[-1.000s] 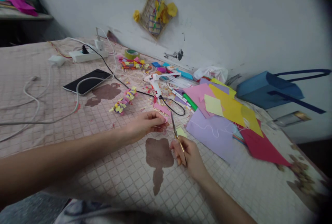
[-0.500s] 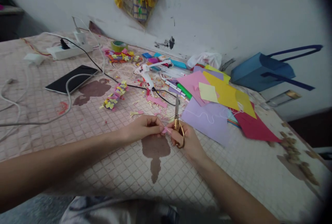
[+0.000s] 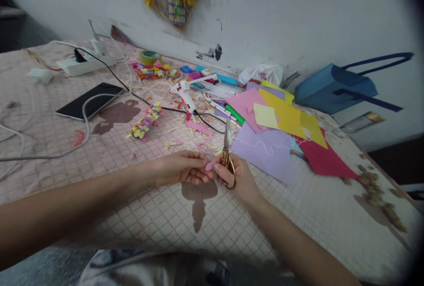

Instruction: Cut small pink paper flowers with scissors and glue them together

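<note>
My left hand (image 3: 183, 167) pinches a small pink paper piece (image 3: 209, 166) between its fingertips, just above the tiled cloth. My right hand (image 3: 236, 175) is closed round the gold handles of a pair of scissors (image 3: 226, 147), whose blades point away from me and look shut. Its thumb and forefinger also touch the pink piece, so both hands meet there. Pink and yellow paper scraps (image 3: 198, 129) lie just beyond the hands.
Coloured paper sheets (image 3: 274, 127) are spread at the right, with markers (image 3: 232, 111) beside them. A white glue gun (image 3: 185, 94) with a black cord, a phone (image 3: 89, 100), a power strip (image 3: 86, 63), white cables and a blue bag (image 3: 334, 87) surround them.
My right hand has lifted the scissors from flat on the cloth to pointing away, and moved to meet my left hand on the pink piece. The camera view shifted left.
</note>
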A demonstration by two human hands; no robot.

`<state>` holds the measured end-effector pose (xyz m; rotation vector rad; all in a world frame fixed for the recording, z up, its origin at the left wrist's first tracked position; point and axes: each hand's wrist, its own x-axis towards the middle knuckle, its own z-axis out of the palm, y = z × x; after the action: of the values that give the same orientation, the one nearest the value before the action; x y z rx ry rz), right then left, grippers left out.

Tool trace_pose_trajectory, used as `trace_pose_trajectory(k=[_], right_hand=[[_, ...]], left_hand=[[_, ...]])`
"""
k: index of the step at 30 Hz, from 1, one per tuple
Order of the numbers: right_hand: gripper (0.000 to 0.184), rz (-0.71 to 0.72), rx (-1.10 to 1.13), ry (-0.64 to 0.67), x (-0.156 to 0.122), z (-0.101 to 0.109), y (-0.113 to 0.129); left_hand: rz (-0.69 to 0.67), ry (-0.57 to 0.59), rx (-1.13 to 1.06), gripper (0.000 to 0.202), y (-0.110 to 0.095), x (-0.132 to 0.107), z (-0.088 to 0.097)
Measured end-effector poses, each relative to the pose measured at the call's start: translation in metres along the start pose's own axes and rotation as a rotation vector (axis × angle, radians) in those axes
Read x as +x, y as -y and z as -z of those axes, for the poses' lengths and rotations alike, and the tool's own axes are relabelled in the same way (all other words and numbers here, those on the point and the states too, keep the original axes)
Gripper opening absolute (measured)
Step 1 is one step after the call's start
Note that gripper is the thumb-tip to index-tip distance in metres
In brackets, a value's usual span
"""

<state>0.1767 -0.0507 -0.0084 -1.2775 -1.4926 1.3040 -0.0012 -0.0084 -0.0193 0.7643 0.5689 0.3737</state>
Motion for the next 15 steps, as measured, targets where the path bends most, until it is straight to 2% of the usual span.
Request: trace_pose_trajectory(k=[4,8,11,15], right_hand=[[0.017,0.031,-0.012,0.015,-0.0005,-0.0001,0.0016],[0.016,0.049,-0.009,0.011,-0.0008,-0.0007,0.0016],[0.019,0.030,0.031,-0.026,-0.0005,-0.0016,-0.0002],[0.021,-0.013,0.077,-0.020,0.0005,-0.0021,-0.0030]], left_hand=[[0.040,0.023,-0.059,0.013,-0.0028,-0.0026,-0.0020],[0.005,0.012,-0.086,0.016,-0.0007,-0.0016,-0.0011],[-0.093,-0.047,-0.022,0.015,0.0017,0.0009,-0.0008],[-0.241,-0.173,0.172,0.017,0.0015,0.0018,-0.0031]])
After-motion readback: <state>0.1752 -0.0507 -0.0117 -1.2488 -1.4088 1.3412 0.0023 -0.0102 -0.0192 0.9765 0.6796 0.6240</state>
